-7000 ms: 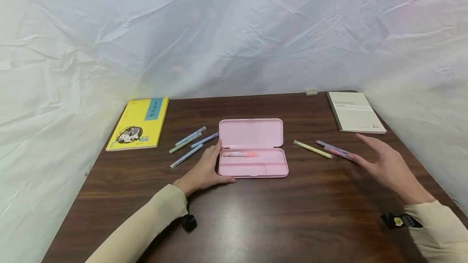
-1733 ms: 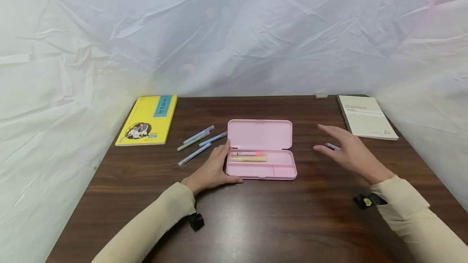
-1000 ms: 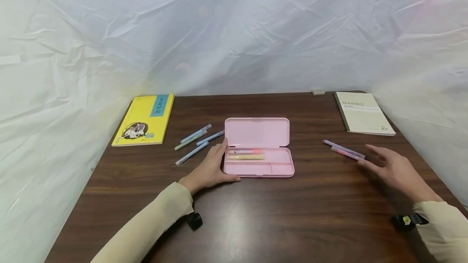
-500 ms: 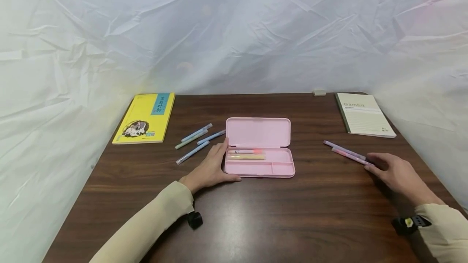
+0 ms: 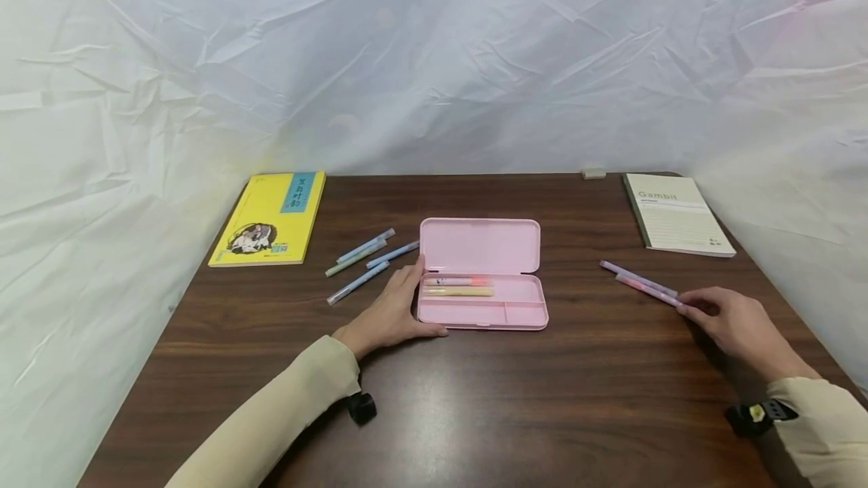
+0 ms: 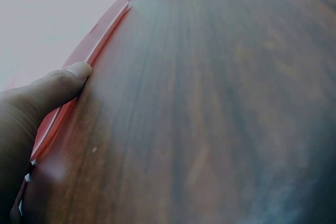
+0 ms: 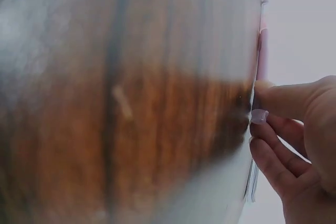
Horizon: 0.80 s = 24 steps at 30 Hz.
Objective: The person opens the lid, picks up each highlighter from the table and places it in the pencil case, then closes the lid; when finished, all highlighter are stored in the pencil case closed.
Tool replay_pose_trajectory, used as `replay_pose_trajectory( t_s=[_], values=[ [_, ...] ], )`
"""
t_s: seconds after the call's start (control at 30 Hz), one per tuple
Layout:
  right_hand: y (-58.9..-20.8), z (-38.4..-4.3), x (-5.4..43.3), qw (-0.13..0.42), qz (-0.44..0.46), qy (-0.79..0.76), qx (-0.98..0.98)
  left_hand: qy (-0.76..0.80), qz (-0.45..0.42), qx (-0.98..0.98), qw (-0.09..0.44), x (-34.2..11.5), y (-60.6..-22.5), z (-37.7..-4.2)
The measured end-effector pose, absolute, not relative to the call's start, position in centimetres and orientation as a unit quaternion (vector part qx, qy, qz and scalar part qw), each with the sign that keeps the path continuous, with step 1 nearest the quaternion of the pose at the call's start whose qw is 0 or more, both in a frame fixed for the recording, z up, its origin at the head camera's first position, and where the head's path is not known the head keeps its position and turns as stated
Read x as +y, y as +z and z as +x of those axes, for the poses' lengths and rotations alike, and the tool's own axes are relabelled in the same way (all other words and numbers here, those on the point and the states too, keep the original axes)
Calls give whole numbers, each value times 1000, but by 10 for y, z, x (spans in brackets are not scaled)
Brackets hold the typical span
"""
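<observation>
Head view: pink pencil case (image 5: pixel 461 312), lid back, mid-worktop (image 5: pixel 434 428); orange-tipped pen (image 5: pixel 457 282) and yellow pen (image 5: pixel 457 292) in its rear compartment. Left hand (image 5: pixel 388 315): grip closed about the case's left end. Right hand (image 5: pixel 735 322): grip pinching the near end of a pink pen (image 5: pixel 647 290), just beside a purple pen (image 5: pixel 637 277). Left wrist view: thumb against the case's front edge. Right wrist view: thumb and fingers at the pink pen's end.
</observation>
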State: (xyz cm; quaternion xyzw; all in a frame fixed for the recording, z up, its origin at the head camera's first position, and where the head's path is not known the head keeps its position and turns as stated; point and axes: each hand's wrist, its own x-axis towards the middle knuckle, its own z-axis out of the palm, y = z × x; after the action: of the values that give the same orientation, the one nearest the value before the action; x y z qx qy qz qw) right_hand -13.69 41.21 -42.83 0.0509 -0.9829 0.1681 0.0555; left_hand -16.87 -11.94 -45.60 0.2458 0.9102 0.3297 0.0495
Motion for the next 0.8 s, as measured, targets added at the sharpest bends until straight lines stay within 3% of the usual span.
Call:
replay_pose_trajectory(
  t_s=[0.33,0.6,0.8],
  values=[
    [-425,-134,405,107,77,168,-977,331,242,910,56,-120,-456,-169],
    [-417,-137,402,107,81,167,-977,328,241,912,54,-120,-456,-168],
    [-406,-141,396,151,115,152,-970,331,244,910,55,-119,-455,-168]
  ],
)
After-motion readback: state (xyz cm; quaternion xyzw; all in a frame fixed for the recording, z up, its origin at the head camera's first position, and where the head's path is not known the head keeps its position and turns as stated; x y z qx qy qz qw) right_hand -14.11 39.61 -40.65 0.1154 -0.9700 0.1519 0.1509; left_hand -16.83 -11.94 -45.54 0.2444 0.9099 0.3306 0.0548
